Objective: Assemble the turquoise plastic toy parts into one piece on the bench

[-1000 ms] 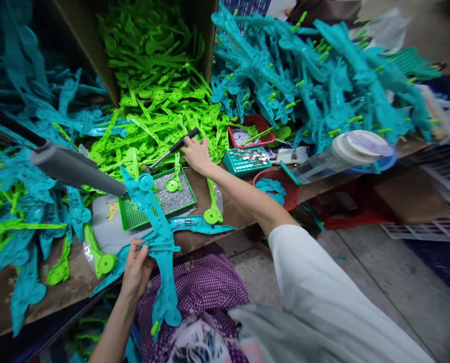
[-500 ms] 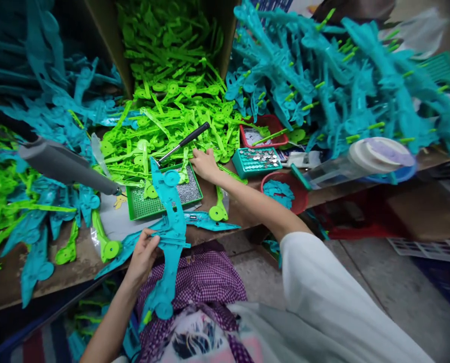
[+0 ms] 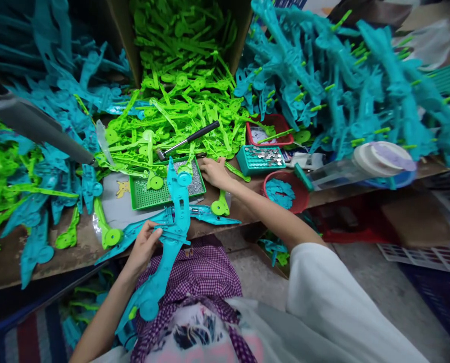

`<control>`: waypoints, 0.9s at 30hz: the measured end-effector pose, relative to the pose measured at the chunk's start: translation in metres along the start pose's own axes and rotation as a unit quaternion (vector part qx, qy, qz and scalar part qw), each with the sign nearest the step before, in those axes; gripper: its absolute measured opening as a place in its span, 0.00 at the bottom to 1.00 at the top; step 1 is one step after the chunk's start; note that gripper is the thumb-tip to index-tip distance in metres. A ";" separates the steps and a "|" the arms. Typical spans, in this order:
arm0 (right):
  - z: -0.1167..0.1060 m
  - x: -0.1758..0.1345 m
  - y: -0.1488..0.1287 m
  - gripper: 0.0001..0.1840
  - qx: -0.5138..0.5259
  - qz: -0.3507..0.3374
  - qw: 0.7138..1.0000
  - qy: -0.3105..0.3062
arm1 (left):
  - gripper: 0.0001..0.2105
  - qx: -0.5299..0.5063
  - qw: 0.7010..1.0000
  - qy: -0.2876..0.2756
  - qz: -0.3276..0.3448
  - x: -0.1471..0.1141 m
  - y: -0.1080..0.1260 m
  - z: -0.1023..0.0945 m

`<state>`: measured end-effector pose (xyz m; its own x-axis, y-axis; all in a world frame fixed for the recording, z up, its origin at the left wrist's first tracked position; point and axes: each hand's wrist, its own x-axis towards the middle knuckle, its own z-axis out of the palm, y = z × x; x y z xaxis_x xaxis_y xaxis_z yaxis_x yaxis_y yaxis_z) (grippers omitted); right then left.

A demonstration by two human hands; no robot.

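My left hand [image 3: 143,247] grips a long teal plastic part [image 3: 176,217] at its middle, holding it tilted over my lap and the table's front edge. My right hand [image 3: 214,171] lies on the table at the right edge of a green tray [image 3: 145,197] that holds small screws. Its fingers are loose and hold nothing, beside a green round-ended part [image 3: 220,205]. A black-handled hammer [image 3: 189,139] rests on the heap of green parts [image 3: 179,108] just beyond that hand.
Teal assemblies [image 3: 341,75] are piled at the back right and loose teal pieces [image 3: 58,101] at the left. A teal tray of silver discs [image 3: 260,159], a red tray [image 3: 268,132], a red bowl [image 3: 285,194], a lidded clear jar [image 3: 361,162] and a grey tube [image 3: 39,126] crowd the table.
My right hand let go of the hammer, which now lies on the green heap, and dropped to the table beside the tray. My left hand tilted the teal part more upright.
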<state>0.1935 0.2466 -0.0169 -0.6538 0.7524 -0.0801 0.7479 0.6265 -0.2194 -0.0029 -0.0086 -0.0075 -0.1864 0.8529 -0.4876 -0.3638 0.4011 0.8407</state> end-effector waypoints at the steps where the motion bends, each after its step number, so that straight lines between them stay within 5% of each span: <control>1: 0.000 0.000 0.000 0.13 0.000 0.003 1.000 0.002 | 0.22 0.003 1.000 0.000 0.003 0.000 -0.002 0.001; 6: -0.021 -0.015 -0.001 0.15 -0.036 0.068 0.994 0.074 | 0.20 0.030 0.999 -0.004 0.017 -0.002 -0.010 0.004; 9: -0.039 -0.028 -0.012 0.16 0.034 0.083 0.988 0.125 | 0.20 0.040 0.999 0.004 0.018 0.000 -0.014 0.003; 16: -0.033 -0.031 -0.051 0.21 0.221 0.042 0.974 0.013 | 0.19 0.119 0.992 -0.005 0.041 0.002 -0.012 -0.002; 27: -0.017 -0.003 -0.067 0.24 0.104 -0.005 0.993 -0.052 | 0.16 0.206 0.976 -0.051 0.056 0.013 0.008 -0.022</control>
<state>0.1477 0.2060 0.0148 -0.6779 0.7143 -0.1738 0.7078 0.5702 -0.4169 -0.0279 -0.0016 -0.0123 -0.1049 0.9198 -0.3781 0.0559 0.3851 0.9212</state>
